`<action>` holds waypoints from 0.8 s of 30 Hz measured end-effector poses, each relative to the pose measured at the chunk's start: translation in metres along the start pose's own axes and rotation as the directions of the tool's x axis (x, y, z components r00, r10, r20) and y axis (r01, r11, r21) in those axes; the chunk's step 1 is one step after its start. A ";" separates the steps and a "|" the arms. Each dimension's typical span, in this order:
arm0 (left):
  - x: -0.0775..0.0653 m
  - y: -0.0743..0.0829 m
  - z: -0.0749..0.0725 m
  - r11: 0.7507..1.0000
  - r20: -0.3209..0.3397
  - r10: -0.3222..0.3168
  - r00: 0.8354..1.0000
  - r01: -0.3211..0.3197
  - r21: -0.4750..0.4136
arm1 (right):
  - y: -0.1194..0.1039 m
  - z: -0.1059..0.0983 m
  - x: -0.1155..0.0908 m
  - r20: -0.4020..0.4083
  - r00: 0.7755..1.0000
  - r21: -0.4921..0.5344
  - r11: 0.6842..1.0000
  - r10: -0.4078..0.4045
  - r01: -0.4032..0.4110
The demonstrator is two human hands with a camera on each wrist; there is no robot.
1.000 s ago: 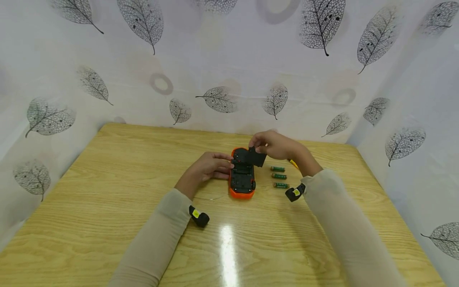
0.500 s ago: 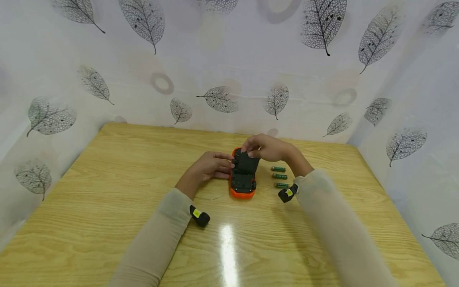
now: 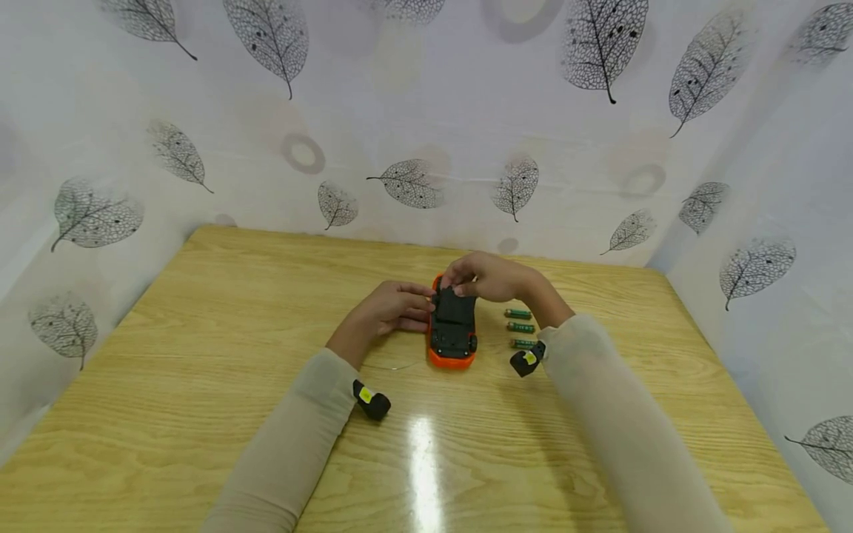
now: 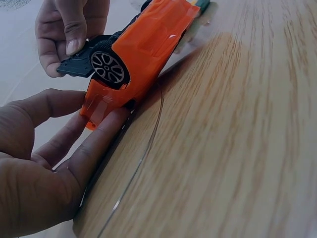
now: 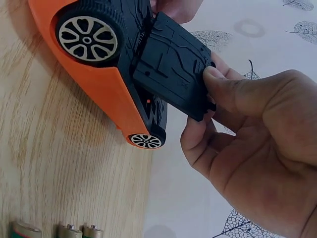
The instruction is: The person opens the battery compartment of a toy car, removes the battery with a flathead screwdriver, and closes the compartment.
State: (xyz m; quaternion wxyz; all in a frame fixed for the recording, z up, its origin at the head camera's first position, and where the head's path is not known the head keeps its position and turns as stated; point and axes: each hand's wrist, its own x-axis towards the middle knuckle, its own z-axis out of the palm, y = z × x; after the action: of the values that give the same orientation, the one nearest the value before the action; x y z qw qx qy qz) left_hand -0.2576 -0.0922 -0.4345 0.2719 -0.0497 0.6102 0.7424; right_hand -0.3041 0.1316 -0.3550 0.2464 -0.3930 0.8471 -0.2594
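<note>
An orange toy car (image 3: pixel 452 363) lies upside down on the table, its black underside and wheels facing up. My left hand (image 3: pixel 395 307) steadies it from the left; in the left wrist view its fingers (image 4: pixel 96 136) grip the orange body near one end. With thumb and fingers, my right hand (image 3: pixel 492 277) pinches a black battery cover (image 5: pixel 171 64) by one edge. The cover slants over the underside, its opposite edge down at the compartment and the pinched edge raised. Most of the compartment is hidden beneath it.
Several green batteries, including a middle one (image 3: pixel 520 327), lie in a column right of the car. A thin wire (image 4: pixel 132 183) runs along the wooden table (image 3: pixel 266 296) near the left hand. A leaf-patterned cloth (image 3: pixel 426 111) backs the table.
My right hand has moved left and brought the battery cover from beside the car's upper right to over the compartment, lowering it. My left hand stays on the car.
</note>
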 end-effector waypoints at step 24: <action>-0.002 0.001 0.000 1.000 0.028 -0.004 1.000 0.004 -0.011 | 0.002 0.003 0.012 0.071 0.997 0.012 0.999 0.034 -0.035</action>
State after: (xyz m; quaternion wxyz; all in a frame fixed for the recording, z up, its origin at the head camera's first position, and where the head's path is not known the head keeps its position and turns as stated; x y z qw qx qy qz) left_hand -0.2565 -0.0933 -0.4328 0.2815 -0.0420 0.6022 0.7459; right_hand -0.3099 0.1224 -0.3612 0.2833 -0.3857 0.8427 -0.2466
